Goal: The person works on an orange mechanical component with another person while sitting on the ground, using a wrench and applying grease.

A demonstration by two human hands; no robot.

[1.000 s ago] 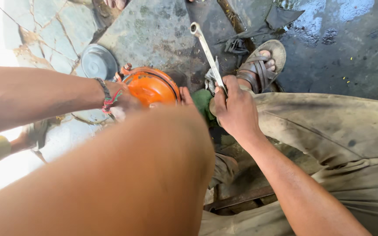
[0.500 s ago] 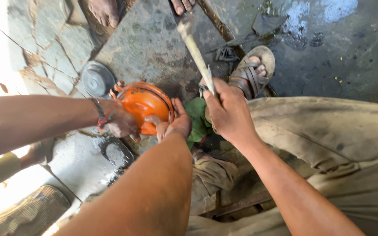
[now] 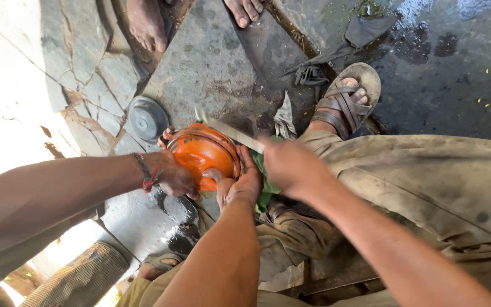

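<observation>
Head view, looking down over the wearer's knees to the floor. Nearest the camera, the left hand [image 3: 240,185] comes up from the lower middle of the frame and lies against the near right side of the orange housing [image 3: 203,153], its fingers [image 3: 223,193] loosely curled and pressed to the rounded shell rather than closed round it. Just to its right, the right hand [image 3: 291,167] is blurred; its fingers are wrapped tightly about the lower end of a flat metal wrench [image 3: 231,132], whose shaft slants up and to the left across the top of the housing. How the wrench head meets the housing cannot be told. A scrap of green cloth [image 3: 262,182] shows between the two hands, below the wrench.

From the left edge a second person's hand [image 3: 174,177], with a red-and-green wristband [image 3: 146,172], grips the near left side of the housing. The housing rests low on the stone floor [image 3: 217,62], between the wearer's knees and the paving beyond.

Farther out, a round grey metal cover [image 3: 147,118] lies on the floor just left of the housing, apart from it. To the upper right, the wearer's sandalled foot [image 3: 345,99] rests on dark wet ground [image 3: 456,68]. At the top edge, two bare feet [image 3: 146,23] of other people stand on the stone.
</observation>
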